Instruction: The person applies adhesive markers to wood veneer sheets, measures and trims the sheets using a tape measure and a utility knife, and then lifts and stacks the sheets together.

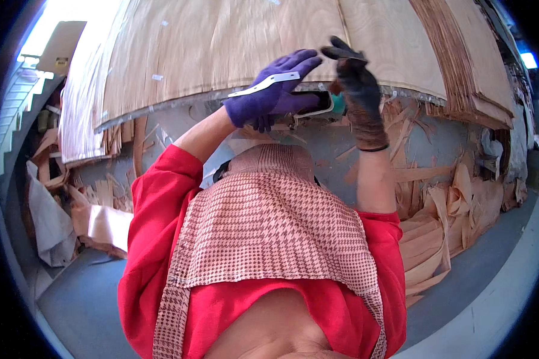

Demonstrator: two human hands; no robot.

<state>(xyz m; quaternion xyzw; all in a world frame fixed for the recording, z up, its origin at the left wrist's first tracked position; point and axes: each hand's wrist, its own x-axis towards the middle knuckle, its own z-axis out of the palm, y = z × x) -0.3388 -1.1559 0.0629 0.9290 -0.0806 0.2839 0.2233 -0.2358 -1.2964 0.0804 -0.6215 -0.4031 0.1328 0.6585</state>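
Head view, from my remote seat: nearest me, between the centre and 6 o'clock, is a checked apron (275, 233) over a red top (156, 239). Beyond it, at 12 o'clock, I have the left hand (268, 100) in a purple glove, fingers stretched toward 1 o'clock and thumb apart from them, with nothing visible between. A white strip (286, 77) with dark spots lies along the back of that glove, touching it. The right hand (359, 84), in a dark glove, is raised between 1 and 2 o'clock; I cannot tell whether its fingertips are together on anything. Between the hands I see a pale-rimmed holder (315, 114) with a green object (338, 104) at its right end.

Farther out, pale wood sheets (239, 48) spread across 12 o'clock, their near edge just beside both hands. A ragged-edged stack (446, 48) sits at 2 o'clock, torn wood strips (425, 251) at 4. Farther off at 10 o'clock stands a brown board (63, 48).
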